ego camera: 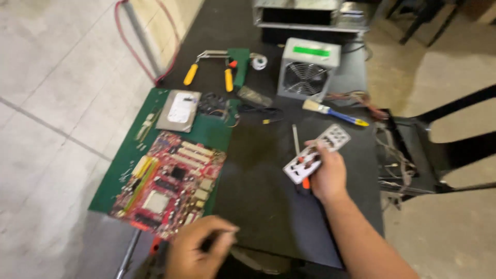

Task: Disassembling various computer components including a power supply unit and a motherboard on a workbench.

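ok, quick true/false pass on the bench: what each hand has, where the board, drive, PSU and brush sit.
1. The right hand holds a perforated metal plate. True.
2. The red motherboard lies on a green mat. True.
3. The power supply sits on the mat. False: it stands on the black table, fan facing the camera.
4. The brush is in the left hand. False: it lies by the power supply.
5. The hard drive lies beyond the motherboard. True.

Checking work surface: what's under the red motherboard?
The red motherboard lies on a green mat over the black table. Whatever lies directly beneath the board is hidden.
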